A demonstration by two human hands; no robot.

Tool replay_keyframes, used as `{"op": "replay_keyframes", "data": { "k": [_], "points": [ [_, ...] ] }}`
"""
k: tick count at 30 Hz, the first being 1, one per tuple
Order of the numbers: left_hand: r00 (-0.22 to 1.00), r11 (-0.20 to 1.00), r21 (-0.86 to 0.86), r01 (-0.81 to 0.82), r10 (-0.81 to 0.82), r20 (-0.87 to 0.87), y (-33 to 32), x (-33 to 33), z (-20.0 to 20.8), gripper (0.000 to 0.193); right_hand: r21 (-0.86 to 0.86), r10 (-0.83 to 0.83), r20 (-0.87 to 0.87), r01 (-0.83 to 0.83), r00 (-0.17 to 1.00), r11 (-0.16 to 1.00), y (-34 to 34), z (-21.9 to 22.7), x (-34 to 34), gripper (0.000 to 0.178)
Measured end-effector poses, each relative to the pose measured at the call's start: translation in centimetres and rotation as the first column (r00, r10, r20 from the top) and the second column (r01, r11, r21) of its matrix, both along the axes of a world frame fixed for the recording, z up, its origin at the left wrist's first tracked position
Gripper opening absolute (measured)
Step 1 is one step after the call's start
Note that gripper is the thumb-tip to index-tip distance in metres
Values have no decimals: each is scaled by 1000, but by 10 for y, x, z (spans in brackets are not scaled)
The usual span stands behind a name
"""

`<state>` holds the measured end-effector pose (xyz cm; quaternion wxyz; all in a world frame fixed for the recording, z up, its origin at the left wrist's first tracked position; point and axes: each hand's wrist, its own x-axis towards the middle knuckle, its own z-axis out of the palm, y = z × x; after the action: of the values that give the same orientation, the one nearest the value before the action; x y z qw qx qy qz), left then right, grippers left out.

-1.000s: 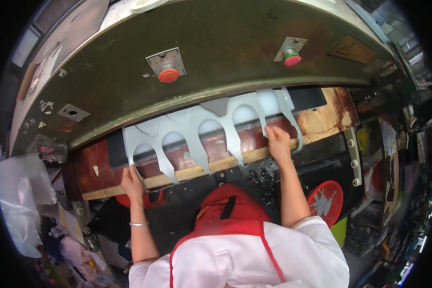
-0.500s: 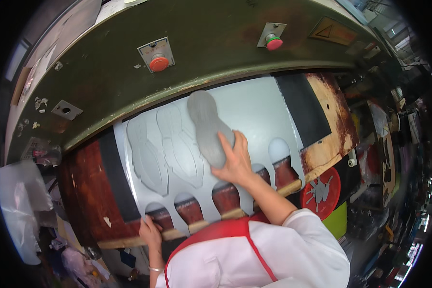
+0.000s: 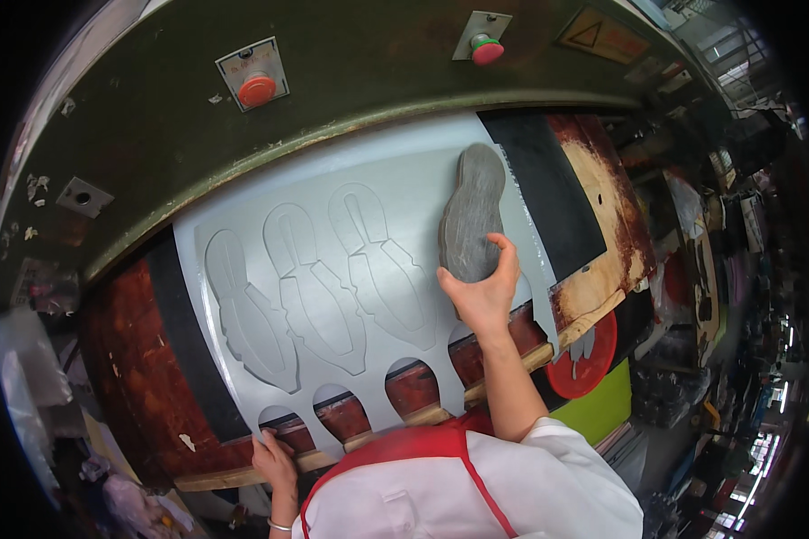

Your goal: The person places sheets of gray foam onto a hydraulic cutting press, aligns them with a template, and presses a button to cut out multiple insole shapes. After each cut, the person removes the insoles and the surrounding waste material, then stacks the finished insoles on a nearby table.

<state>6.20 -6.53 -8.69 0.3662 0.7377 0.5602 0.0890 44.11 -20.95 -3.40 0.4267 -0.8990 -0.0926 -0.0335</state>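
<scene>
My right hand (image 3: 490, 289) grips the near half of a thick grey sole-shaped block (image 3: 473, 202), thumb on one side and fingers on the other. The block stands over the right part of a pale grey sheet (image 3: 413, 193). Three cut sole shapes, one of them a middle sole shape (image 3: 324, 314), lie side by side in the sheet to its left. Along the near edge the sheet has several rounded cut-outs. At the sheet's near left corner my left hand (image 3: 275, 463) has its fingers closed on the edge; the fingertips are partly hidden.
Behind the sheet rises a dark green machine front with a red push button (image 3: 257, 90) and a pink button (image 3: 486, 51). A worn wooden board (image 3: 602, 207) lies underneath, with black mats on it. A red bowl (image 3: 593, 373) of grey scraps stands at the right.
My right hand has carried the block to the right across the sheet, and a third sole outline shows where it was. My left hand stays at the near left corner. The view has shifted slightly.
</scene>
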Motion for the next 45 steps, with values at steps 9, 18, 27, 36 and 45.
{"op": "replay_keyframes", "data": {
  "k": [9, 18, 27, 36, 45],
  "points": [
    [999, 994, 108, -25, 30, -44, 4, 26, 22, 31, -110, 95, 79, -86, 992, 990, -5, -34, 21, 87],
    [1000, 979, 204, 1, 4, -25, 84, 86, 17, 33, 392, 193, -84, -146, 978, 909, 28, -53, 75, 56],
    [999, 967, 252, -30, 35, -15, 163, 151, -9, 38, 76, 23, 498, -71, 867, 995, 126, 33, 230, 81],
    [996, 974, 215, -75, 83, -24, 216, 193, 3, 40, 74, 27, 458, -68, 889, 995, 123, 8, 226, 90],
    [993, 953, 291, -80, 52, 104, 213, 193, -2, 36, -169, 68, -116, -87, 991, 982, 80, -54, 132, 36]
  ]
}}
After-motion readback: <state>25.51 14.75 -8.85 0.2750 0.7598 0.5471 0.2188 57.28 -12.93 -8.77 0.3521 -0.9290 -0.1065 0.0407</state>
